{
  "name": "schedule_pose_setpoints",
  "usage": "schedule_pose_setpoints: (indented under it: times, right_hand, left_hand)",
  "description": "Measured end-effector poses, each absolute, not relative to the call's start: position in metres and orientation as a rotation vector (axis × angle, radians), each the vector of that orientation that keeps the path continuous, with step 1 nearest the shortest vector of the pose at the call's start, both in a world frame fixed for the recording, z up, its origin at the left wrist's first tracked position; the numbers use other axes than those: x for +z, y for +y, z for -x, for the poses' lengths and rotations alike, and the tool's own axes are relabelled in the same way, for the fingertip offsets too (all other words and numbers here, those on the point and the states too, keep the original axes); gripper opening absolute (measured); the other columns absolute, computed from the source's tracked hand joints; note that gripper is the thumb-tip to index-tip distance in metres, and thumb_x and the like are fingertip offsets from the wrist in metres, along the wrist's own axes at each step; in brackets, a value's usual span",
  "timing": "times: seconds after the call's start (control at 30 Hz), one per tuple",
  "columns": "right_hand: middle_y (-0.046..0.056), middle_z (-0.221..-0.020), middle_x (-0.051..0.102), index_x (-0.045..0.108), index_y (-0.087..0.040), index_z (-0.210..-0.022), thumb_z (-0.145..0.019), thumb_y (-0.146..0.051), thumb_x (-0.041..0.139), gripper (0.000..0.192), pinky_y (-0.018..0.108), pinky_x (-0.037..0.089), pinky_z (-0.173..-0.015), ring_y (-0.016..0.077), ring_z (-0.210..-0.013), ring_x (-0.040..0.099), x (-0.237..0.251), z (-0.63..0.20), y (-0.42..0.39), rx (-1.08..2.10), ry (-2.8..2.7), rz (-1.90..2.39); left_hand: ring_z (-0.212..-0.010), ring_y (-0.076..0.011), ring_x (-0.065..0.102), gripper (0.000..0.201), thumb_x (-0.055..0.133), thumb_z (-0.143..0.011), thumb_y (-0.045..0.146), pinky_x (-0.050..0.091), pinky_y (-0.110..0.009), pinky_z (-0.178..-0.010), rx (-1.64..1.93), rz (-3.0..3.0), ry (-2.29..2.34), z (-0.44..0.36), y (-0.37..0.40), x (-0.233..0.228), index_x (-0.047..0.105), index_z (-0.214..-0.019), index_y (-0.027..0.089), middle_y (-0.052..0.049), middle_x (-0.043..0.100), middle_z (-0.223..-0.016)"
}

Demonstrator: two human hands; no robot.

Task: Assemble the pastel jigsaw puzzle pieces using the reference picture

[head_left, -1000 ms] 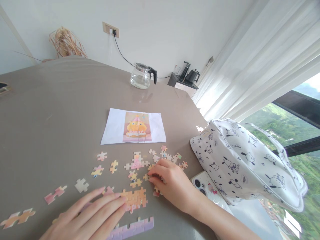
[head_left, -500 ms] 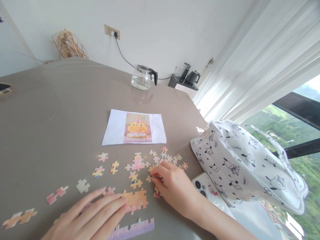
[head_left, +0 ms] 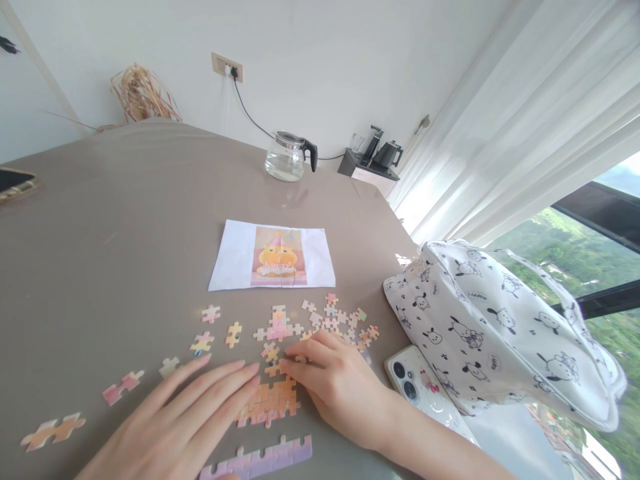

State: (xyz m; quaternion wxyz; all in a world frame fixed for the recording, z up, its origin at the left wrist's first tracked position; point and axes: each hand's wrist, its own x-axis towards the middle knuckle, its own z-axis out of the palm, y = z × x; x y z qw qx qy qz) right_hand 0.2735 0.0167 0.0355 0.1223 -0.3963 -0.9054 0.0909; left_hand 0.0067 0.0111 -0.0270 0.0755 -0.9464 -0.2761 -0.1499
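My left hand [head_left: 180, 413] lies flat with its fingers stretched out, fingertips at the left edge of a joined orange block of jigsaw pieces [head_left: 273, 403]. Some pieces are covered by it. My right hand [head_left: 335, 380] is pinched just above that block, around a small orange-yellow puzzle piece [head_left: 301, 359] that is mostly hidden by the fingers. Yellow pieces [head_left: 271, 352] lie by its fingertips. Behind them is a joined pink cluster [head_left: 279, 324]. A joined purple strip [head_left: 270, 459] lies closest to me. Loose pale pieces [head_left: 333, 320] are scattered beyond my right hand.
A paper with a printed cake-like picture [head_left: 280, 257] lies behind the pieces. Beyond it stands a glass pot [head_left: 284, 160]. At right are a white patterned bag [head_left: 465, 320] and a phone [head_left: 410, 380]. More loose pieces [head_left: 123, 387] lie at left; another phone [head_left: 15, 183] is farther back.
My right hand has moved left from the loose pieces to the top of the orange block. The left hand has shifted slightly up and right, and its fingers cover a grey piece more.
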Motion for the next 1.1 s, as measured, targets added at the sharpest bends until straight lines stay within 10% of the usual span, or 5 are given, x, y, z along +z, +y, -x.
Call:
schedule_pose_setpoints:
  times: [1.1]
  right_hand:
    - [0.008,-0.091,0.068,0.069,-0.007,-0.094,-0.086,-0.004,0.059,0.013,0.034,0.040,-0.058,0.0198,-0.068,0.048,0.033,-0.267,0.011,-0.126,-2.692,1.001]
  left_hand:
    - [-0.132,-0.0252,0.042,0.076,0.039,-0.090,0.071,0.018,-0.041,-0.120,-0.743,2.952,-0.936,-0.022,0.012,-0.027,0.030,-0.150,0.026,0.001,0.051,-0.145]
